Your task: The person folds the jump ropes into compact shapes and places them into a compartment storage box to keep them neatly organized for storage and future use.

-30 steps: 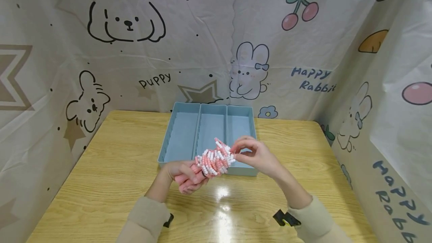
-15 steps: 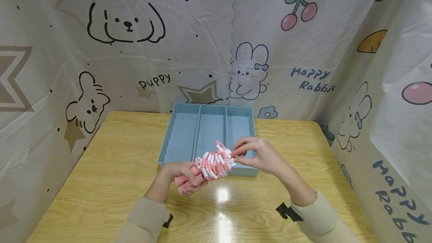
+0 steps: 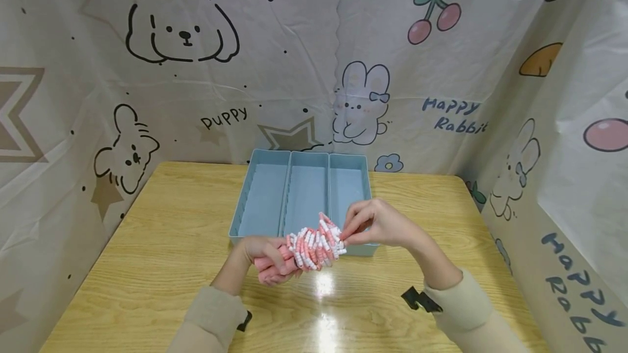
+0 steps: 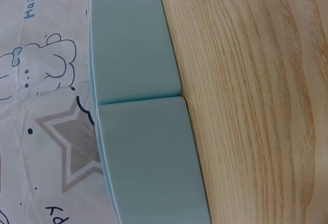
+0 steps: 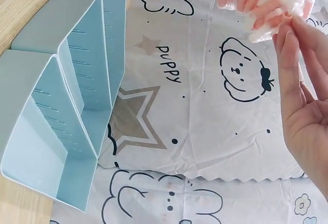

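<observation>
1. Your left hand (image 3: 267, 257) is curled round the pink handles of a beaded skipping rope (image 3: 314, 244), holding the whole bundle just above the table (image 3: 147, 266); a firm wrap like that looks meant to keep the coils from slipping loose.
2. Your right hand (image 3: 378, 225) pinches the far end of the pink and white bead coil between thumb and fingertips (image 5: 287, 44), apparently to steady the loops against the other hand's hold.
3. The rope hangs between both hands, over the near edge of the blue tray (image 3: 255, 200) rather than inside it.
4. That tray has three long compartments side by side, none holding anything visible, and sits in the middle of the table toward the back.
5. A cartoon-printed cloth (image 3: 294, 59) with puppies and rabbits hangs behind and to both sides.
</observation>
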Available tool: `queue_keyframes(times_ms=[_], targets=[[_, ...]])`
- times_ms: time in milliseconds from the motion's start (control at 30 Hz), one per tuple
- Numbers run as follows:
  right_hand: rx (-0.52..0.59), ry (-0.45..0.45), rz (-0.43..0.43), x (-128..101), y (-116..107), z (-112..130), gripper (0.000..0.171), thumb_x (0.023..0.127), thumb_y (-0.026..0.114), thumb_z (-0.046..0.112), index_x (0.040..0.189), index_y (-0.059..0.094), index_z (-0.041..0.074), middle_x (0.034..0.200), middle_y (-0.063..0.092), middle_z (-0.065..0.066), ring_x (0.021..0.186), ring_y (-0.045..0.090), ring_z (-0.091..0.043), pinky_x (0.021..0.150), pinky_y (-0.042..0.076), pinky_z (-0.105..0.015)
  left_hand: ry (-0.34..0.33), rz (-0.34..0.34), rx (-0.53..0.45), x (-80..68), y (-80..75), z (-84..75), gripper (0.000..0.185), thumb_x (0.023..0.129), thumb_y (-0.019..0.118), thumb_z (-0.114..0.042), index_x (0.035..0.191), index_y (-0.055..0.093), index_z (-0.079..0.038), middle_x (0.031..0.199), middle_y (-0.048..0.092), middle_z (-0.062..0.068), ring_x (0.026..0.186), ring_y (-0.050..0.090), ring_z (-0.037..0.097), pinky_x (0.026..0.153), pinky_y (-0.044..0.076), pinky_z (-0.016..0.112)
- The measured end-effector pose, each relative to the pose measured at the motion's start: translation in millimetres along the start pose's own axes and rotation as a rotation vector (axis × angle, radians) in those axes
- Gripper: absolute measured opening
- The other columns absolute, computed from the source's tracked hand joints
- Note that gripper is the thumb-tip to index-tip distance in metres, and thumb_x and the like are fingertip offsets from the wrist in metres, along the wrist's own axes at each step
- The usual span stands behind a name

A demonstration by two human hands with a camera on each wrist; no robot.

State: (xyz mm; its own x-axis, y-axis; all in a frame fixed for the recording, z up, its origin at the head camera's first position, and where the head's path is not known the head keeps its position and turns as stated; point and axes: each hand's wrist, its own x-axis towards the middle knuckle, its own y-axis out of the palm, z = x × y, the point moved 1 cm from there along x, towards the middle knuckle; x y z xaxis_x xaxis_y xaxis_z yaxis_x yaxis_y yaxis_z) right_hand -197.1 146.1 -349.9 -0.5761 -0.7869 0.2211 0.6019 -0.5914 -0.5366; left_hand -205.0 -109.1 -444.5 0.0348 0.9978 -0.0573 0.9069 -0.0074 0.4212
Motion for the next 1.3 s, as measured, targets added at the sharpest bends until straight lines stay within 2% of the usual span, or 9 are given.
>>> queue_keyframes(times_ms=[200,333,467,567,700,800,933,1067,1300], targets=[[0.323,-0.003,-0.006,-1,8,-8,0.005,0.074,0.064,-0.014,0.076,0.064,-0.01,0.083,0.059,-0.019,0.074,0.059,-0.011,0.062,0.055,-0.03,0.026,0.049,-0.006,1.2,-1.2,0.1,0.015,0.086,0.049,-0.012,0.1,0.05,-0.008,0.066,0.054,-0.005,0.053,0.048,0.006,0.05,0.04,0.022],[0.409,0.047,-0.077,-3,16,-14,0.006,0.077,0.063,-0.011,0.082,0.062,-0.013,0.088,0.061,-0.019,0.075,0.062,-0.013,0.065,0.055,-0.033,0.039,0.044,-0.008,-0.7,-0.6,0.3,0.015,0.086,0.049,-0.014,0.1,0.051,-0.011,0.067,0.053,-0.006,0.054,0.048,0.006,0.05,0.04,0.021],[0.392,0.131,-0.189,-5,20,-17,0.017,0.079,0.064,-0.004,0.092,0.06,-0.014,0.094,0.061,-0.012,0.078,0.063,-0.014,0.069,0.054,-0.031,0.05,0.014,-0.022,-2.3,-0.8,0.0,0.013,0.085,0.051,-0.016,0.098,0.051,-0.012,0.067,0.053,-0.006,0.053,0.048,0.005,0.05,0.041,0.021],[0.363,0.184,-0.241,-5,22,-17,0.028,0.081,0.065,0.0,0.105,0.057,-0.011,0.103,0.059,-0.014,0.089,0.061,-0.017,0.075,0.052,-0.029,0.058,-0.002,-0.022,-2.4,-1.4,-0.3,0.014,0.085,0.054,-0.019,0.096,0.05,-0.011,0.066,0.054,-0.007,0.052,0.048,0.005,0.049,0.041,0.022],[0.308,0.178,-0.235,-5,24,-17,0.04,0.084,0.063,0.003,0.121,0.053,-0.006,0.123,0.051,-0.02,0.112,0.051,-0.021,0.087,0.048,-0.028,0.055,-0.01,-0.028,-2.5,-1.7,0.4,0.014,0.085,0.053,-0.019,0.096,0.05,-0.012,0.065,0.054,-0.007,0.052,0.048,0.005,0.049,0.041,0.021],[0.307,0.154,-0.2,-4,25,-17,0.039,0.085,0.06,0.003,0.123,0.053,-0.006,0.128,0.049,-0.02,0.117,0.049,-0.021,0.089,0.047,-0.03,0.049,-0.005,-0.03,-3.0,-1.2,0.8,0.013,0.084,0.051,-0.016,0.097,0.05,-0.012,0.066,0.053,-0.006,0.053,0.047,0.006,0.05,0.04,0.021],[0.242,0.146,-0.187,-3,26,-15,0.035,0.084,0.062,0.001,0.117,0.057,-0.008,0.116,0.056,-0.021,0.104,0.056,-0.018,0.084,0.05,-0.03,0.042,0.012,-0.025,-3.8,-0.3,1.2,0.015,0.084,0.047,-0.012,0.098,0.051,-0.013,0.066,0.053,-0.005,0.053,0.047,0.006,0.05,0.04,0.021],[0.172,0.177,-0.228,-4,27,-13,0.032,0.081,0.064,0.0,0.111,0.059,-0.009,0.101,0.061,-0.018,0.089,0.06,-0.015,0.077,0.052,-0.028,0.042,0.024,-0.028,-4.0,-1.5,3.0,0.018,0.083,0.045,-0.009,0.099,0.052,-0.014,0.067,0.053,-0.006,0.054,0.047,0.005,0.05,0.04,0.02],[0.215,0.225,-0.341,-4,31,-8,0.028,0.077,0.064,-0.006,0.104,0.055,-0.008,0.082,0.059,-0.017,0.071,0.059,-0.012,0.068,0.053,-0.025,0.04,0.014,-0.04,-3.6,-9.5,11.7,0.019,0.082,0.042,-0.009,0.098,0.051,-0.013,0.067,0.053,-0.004,0.053,0.048,0.007,0.05,0.04,0.022]])
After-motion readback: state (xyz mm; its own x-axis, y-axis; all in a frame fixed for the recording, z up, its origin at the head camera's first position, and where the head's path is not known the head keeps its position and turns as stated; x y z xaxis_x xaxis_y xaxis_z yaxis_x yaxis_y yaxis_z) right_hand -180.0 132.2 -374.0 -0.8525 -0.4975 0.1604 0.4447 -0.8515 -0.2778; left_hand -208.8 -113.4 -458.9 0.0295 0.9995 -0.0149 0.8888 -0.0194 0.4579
